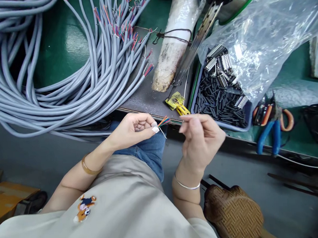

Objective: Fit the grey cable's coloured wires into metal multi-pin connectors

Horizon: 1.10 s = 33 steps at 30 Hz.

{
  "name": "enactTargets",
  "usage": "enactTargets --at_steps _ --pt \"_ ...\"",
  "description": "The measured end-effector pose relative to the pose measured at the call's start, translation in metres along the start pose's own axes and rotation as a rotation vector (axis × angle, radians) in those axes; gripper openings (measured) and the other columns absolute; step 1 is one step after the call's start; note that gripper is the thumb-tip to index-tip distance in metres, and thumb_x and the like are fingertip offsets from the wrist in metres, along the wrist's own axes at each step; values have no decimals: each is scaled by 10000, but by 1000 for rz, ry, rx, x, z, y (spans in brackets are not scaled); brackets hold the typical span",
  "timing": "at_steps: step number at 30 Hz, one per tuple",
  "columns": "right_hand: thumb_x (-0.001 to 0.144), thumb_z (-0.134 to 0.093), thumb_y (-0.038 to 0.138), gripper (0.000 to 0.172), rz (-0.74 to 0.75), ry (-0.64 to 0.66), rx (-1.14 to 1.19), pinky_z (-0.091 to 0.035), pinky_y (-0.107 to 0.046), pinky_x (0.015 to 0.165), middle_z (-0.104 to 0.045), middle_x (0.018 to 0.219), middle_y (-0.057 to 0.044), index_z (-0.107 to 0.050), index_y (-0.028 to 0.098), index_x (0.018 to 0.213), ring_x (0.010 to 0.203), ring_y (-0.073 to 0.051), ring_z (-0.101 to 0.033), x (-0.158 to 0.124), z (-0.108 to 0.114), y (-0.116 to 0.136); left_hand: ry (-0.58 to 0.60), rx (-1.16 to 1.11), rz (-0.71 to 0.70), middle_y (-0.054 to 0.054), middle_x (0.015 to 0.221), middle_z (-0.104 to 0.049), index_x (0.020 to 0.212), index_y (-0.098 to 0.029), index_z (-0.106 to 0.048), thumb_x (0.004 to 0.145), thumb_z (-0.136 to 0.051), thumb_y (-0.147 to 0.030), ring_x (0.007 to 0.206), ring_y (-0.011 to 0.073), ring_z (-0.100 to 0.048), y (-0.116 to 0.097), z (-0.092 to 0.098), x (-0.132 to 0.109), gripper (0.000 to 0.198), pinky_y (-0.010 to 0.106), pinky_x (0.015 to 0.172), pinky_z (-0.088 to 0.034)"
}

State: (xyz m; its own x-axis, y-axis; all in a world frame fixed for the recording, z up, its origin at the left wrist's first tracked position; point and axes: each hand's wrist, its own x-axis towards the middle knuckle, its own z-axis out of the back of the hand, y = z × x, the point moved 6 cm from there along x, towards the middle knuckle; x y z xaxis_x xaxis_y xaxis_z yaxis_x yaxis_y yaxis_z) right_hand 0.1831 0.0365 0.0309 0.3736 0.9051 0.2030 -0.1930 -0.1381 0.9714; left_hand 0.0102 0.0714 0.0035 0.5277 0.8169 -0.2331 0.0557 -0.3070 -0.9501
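My left hand (134, 129) is closed round the end of a grey cable, and its stripped coloured wires (164, 121) fan out past my thumb. My right hand (199, 138) is just to the right of them, fingers pinched together at the wire tips; what it pinches is too small to make out. Both hands hover over my lap at the front edge of the green bench (64, 42). A big bundle of grey cables (53, 85) with stripped coloured ends lies on the bench at the left.
A tray of short black sleeves and metal connectors (218, 98) sits under a clear plastic bag (264, 39). Blue and orange-handled pliers (272, 123) lie at the right. A yellow clip (177, 103), a wrapped white post (173, 43) and a woven stool (233, 214) are nearby.
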Motion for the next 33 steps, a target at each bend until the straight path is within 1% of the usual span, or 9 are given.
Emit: enactTargets --at_steps 5,7,9,11,15,18,21,27,33 --pt "941 -651 487 309 273 -283 -16 -244 -254 394 -491 465 62 -759 239 792 351 -77 -369 -8 19 25 343 214 49 -19 544 -564 774 -101 -714 877 -652 -261 498 65 -481 -11 -9 7 200 169 495 -361" --pt "935 -654 504 329 349 -346 -40 -228 -259 378 -507 471 55 -753 239 767 333 -76 -362 -11 25 30 509 276 43 4 559 -621 783 -111 -722 889 -658 -260 508 83 -542 -18 -15 7 194 172 506 -397" --pt "924 -675 486 311 361 -358 -39 -224 -258 376 -547 505 42 -755 227 773 344 -73 -392 -12 30 32 584 324 8 12 569 -653 768 -121 -722 887 -671 -258 484 87 -550 -25 -21 5 189 180 496 -407" --pt "924 -675 482 308 326 -345 -39 -214 -258 383 -551 523 34 -754 220 782 361 -75 -413 -13 33 32 494 371 -60 10 577 -662 756 -128 -728 874 -693 -252 477 84 -534 -33 -24 3 175 187 498 -408" --pt "950 -627 487 316 233 -295 -127 -291 -275 427 -586 563 18 -753 238 803 405 -104 -464 -14 36 30 49 412 -192 15 642 -690 780 -130 -745 882 -697 -247 574 99 -561 -40 -20 -11 162 204 573 -435" --pt "953 -629 454 269 162 -214 -164 -366 -281 480 -586 577 20 -762 240 857 461 -120 -508 -15 33 25 -181 396 -240 24 697 -712 801 -130 -749 886 -709 -261 607 102 -579 -31 -19 -26 162 211 598 -454" --pt "907 -684 384 180 81 -106 -172 -340 -258 477 -623 649 12 -769 230 867 512 -107 -516 -16 23 15 -357 260 -240 35 739 -732 815 -135 -747 871 -740 -300 642 114 -627 -15 -12 -33 174 215 625 -498" --pt "861 -712 277 114 -58 165 -146 -229 -248 459 -646 759 24 -776 209 927 472 -39 -289 -19 -9 0 -424 98 -211 16 753 -744 830 -149 -748 800 -829 -306 646 101 -643 6 -2 -29 180 196 632 -525" --pt "867 -686 262 88 -18 163 -193 -244 -244 468 -631 744 21 -739 192 856 489 -45 -320 -16 -21 5 -429 218 -255 31 805 -769 848 -154 -767 834 -799 -295 678 109 -651 7 0 -30 146 213 668 -531"
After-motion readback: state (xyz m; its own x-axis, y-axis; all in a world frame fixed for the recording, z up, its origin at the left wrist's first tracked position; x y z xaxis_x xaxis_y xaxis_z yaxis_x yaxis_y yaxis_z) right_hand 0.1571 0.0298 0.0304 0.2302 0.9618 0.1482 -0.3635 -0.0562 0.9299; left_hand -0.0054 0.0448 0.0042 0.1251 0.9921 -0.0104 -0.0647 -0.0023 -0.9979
